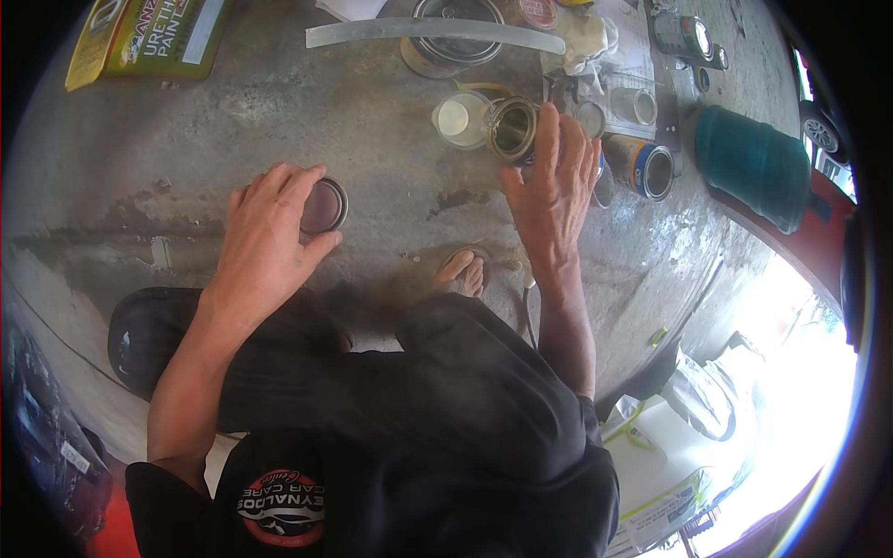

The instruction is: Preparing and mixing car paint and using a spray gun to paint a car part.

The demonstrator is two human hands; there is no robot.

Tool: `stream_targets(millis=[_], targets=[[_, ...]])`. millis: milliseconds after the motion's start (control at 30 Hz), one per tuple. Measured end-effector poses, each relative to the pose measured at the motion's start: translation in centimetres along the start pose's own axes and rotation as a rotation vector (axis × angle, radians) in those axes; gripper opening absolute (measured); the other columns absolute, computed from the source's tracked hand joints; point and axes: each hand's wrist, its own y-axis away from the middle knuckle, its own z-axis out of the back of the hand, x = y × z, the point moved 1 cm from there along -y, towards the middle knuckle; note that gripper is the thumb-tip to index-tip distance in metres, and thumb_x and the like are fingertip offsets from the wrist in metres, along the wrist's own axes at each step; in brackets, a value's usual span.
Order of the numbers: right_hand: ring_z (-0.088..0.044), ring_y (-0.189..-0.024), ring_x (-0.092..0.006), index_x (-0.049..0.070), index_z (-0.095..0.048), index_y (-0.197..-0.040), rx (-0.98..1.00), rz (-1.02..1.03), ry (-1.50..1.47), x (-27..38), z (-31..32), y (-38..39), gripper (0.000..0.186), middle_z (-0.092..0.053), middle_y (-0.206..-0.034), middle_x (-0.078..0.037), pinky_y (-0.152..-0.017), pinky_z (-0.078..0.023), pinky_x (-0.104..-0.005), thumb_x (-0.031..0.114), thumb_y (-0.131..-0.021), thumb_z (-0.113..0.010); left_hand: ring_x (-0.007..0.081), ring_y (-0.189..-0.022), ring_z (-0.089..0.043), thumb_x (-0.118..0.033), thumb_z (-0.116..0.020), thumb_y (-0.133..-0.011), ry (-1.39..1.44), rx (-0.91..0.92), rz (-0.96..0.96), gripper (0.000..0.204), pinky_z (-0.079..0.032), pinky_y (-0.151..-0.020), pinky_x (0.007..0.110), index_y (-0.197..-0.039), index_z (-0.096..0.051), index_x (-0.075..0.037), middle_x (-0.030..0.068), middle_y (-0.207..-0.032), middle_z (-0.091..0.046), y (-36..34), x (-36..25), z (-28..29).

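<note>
My left hand [270, 219] has its thumb and fingers around a small round tin [323, 206] with a dull brown top and a metal rim. My right hand [556, 186] is curled round an opened metal can [511, 126], thumb on its near side and forefinger on its right. The inside of that can looks shiny, and a bit of blue label shows below its rim. Just left of it is a clear plastic cup [455, 119] with a white round shape inside. A can with a blue and orange label [642, 167] lies tilted right of my right hand.
A large lidded can [435, 58] stands at the back beneath a long translucent strip [433, 33]. Far left lies a yellow-green rectangular paint tin [153, 42]. A teal plastic container [752, 167] is at the right. Cloth [586, 42] and small cups crowd the back right; my foot [462, 270] is in front.
</note>
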Motion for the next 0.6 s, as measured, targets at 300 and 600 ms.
stream_targets(millis=[300,600], targets=[[-0.052,-0.118,-0.037,0.001,-0.042,-0.14,-0.022,-0.058,-0.174,-0.32,-0.02,-0.07,0.088,-0.053,-0.124,-0.019,-0.103,-0.039,-0.0517,0.006,-0.063,-0.084,0.0318,-0.12,-0.054,-0.016,-0.079,-0.077,0.013,-0.002,-0.004,0.059,-0.037,-0.103,0.041,-0.131,-0.057,-0.002,0.0133,-0.127,-0.059,-0.05,-0.08,0.04],[-0.055,-0.112,-0.0375,-0.001,-0.044,-0.139,-0.113,-0.167,-0.359,-0.33,0.38,0.47,0.082,-0.057,-0.119,-0.021,-0.096,-0.045,-0.0484,0.007,-0.066,-0.082,0.0311,-0.12,-0.055,-0.016,-0.079,-0.077,0.013,0.002,-0.006,0.06,-0.037,-0.103,0.041,-0.131,-0.057,-0.002,0.0121,-0.127,-0.058,-0.15,-0.25,-0.03]])
